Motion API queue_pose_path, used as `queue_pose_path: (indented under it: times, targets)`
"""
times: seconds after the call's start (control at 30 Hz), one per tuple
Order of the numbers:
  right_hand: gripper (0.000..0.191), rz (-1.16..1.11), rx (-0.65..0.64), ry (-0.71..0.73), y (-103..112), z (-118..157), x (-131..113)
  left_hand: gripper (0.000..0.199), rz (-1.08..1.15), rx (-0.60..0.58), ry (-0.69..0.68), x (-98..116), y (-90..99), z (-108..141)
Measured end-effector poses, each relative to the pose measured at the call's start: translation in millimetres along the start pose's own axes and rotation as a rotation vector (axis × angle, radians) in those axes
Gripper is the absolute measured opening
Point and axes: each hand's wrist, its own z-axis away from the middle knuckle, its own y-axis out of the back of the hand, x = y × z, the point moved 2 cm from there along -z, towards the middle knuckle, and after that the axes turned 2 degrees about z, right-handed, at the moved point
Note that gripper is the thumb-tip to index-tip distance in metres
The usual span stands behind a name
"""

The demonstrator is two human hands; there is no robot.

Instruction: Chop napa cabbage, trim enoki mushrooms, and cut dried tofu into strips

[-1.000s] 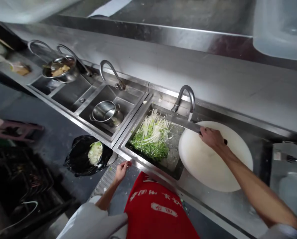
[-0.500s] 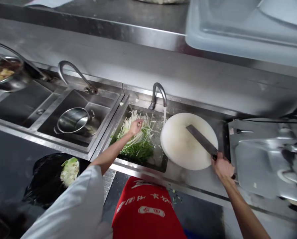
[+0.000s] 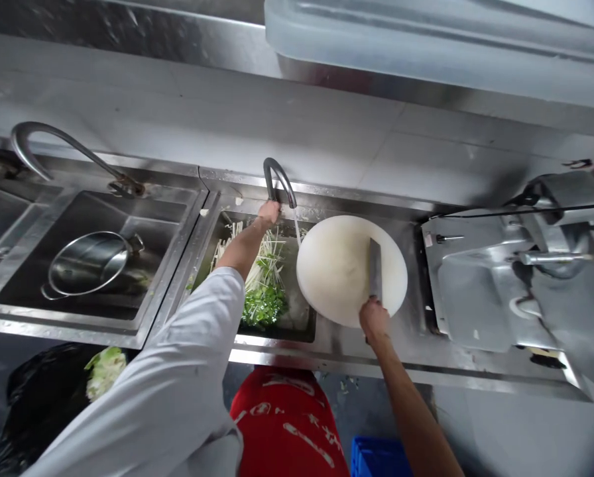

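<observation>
My left hand (image 3: 270,211) is closed around the low part of the curved tap (image 3: 281,173), where its handle sits. A thin stream of water runs from the spout. Under my left forearm the sink basin (image 3: 304,326) holds long pale stems and green leaves (image 3: 264,305), partly hidden by the arm. My right hand (image 3: 375,319) grips a cleaver (image 3: 375,265) by its handle. The blade lies over the right part of the round white chopping board (image 3: 334,271), pointing away from me; I cannot tell if it touches the surface.
In the left basin stands a two-handled steel pot (image 3: 89,264). A black bag (image 3: 33,404) with a leafy cabbage piece (image 3: 105,372) is at lower left. Steel kitchen equipment (image 3: 476,298) stands at right. A plastic tub (image 3: 426,73) rests on the shelf above.
My left hand has left the stems and moved up to the tap. My right hand has drawn the cleaver leftward and turned its blade to point away from me. The view has shifted right.
</observation>
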Motion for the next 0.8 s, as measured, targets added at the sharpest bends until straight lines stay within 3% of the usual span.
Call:
queue_pose_path:
  times: [0.13, 0.2, 0.27, 0.33, 0.4, 0.47, 0.53, 0.6, 0.7, 0.8]
  targets:
    - [0.052, -0.043, -0.053, 0.132, -11, 39, -87, 0.023, -0.055, -0.01, 0.035, 3, 18.8, 9]
    - [0.056, -0.068, -0.089, 0.279, -12, 64, -127, 0.032, -0.069, 0.01, -0.001, 0, 35.0, 24]
    - [0.057, -0.102, -0.098, 0.476, -8, 87, -156, 0.038, -0.098, 0.041, -0.026, -12, 55.6, 46]
    - [0.058, -0.133, -0.097, 0.637, -2, 103, -168, 0.038, -0.141, 0.059, -0.028, -34, 75.8, 75]
    - [0.061, -0.151, -0.091, 0.695, 4, 109, -161, 0.041, -0.176, 0.052, -0.002, -65, 88.3, 112]
    - [0.064, -0.155, -0.071, 0.659, 7, 102, -138, 0.048, -0.167, 0.06, 0.028, -98, 87.8, 154]
    - [0.066, -0.142, -0.039, 0.573, 7, 83, -104, 0.051, -0.129, 0.044, 0.084, -124, 71.7, 190]
    - [0.064, -0.113, -0.011, 0.479, 5, 55, -66, 0.051, -0.001, -0.058, 0.079, -132, 41.0, 213]
    - [0.06, -0.065, -0.001, 0.383, 1, 10, -17, 0.056, 0.29, -0.224, 0.113, -103, -16.9, 212]
    - [0.056, -0.058, -0.025, 0.349, -1, -22, 10, 0.061, 0.544, -0.228, 0.243, -39, -67.0, 180]
